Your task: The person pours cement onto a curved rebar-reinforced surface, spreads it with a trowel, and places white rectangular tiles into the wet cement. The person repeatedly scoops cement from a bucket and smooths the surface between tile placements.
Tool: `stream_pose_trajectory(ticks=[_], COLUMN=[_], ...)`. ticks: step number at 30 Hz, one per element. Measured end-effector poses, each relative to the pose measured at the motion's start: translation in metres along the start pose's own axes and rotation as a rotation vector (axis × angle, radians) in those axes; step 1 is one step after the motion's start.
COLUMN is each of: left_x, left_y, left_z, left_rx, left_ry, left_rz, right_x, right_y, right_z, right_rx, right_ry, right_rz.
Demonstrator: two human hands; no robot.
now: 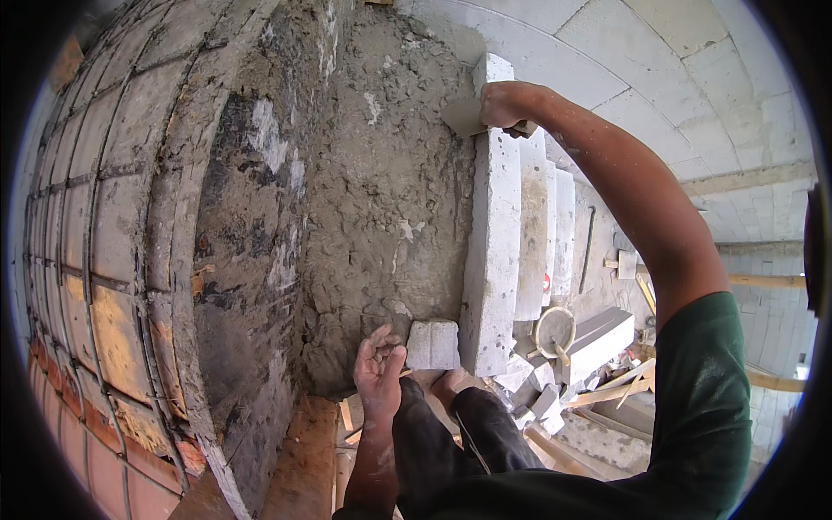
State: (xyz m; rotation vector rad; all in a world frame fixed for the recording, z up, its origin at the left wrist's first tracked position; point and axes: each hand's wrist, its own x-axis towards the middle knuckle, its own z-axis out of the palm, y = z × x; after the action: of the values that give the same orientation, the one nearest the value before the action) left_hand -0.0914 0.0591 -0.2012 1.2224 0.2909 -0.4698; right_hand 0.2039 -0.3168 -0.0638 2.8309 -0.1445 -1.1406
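Note:
Wet grey mortar (pixel 381 199) with a rough surface fills the strip between a dark, stained board wall on the left and a long pale block edge (pixel 490 234) on the right. At the far end of that edge, my right hand (pixel 511 108) is closed round a trowel, its flat blade (pixel 462 116) pointing left over the mortar. The trowel's handle is mostly hidden by my fingers. Nearer to me, my left hand (pixel 380 368) is empty, its fingers loosely bent and apart. Just right of it sits a small whitish block (pixel 433 345) at the mortar's near end.
A rebar grid (pixel 91 208) stands beyond the dark board wall (pixel 247 234) on the left. Below on the right are a round bucket (pixel 555 331), a long pale block (pixel 602 342), broken block pieces and timber. A wooden plank (pixel 303 459) lies near my left forearm.

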Motion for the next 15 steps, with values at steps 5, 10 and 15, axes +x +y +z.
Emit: stream_pose_trajectory(ticks=[5, 10, 15], left_x=[-0.003, -0.009, -0.026], left_y=[0.005, 0.000, -0.022], left_z=[0.005, 0.006, 0.009], left_rx=[-0.015, 0.008, 0.556], left_ry=[-0.001, 0.018, -0.045], left_rz=[-0.014, 0.001, 0.091], right_x=[-0.001, -0.091, -0.119], right_y=[-0.009, -0.047, -0.049], right_z=[0.062, 0.094, 0.146], right_rx=[-0.193, -0.123, -0.202], right_ry=[-0.230, -0.355, -0.369], right_rz=[-0.428, -0.399, -0.612])
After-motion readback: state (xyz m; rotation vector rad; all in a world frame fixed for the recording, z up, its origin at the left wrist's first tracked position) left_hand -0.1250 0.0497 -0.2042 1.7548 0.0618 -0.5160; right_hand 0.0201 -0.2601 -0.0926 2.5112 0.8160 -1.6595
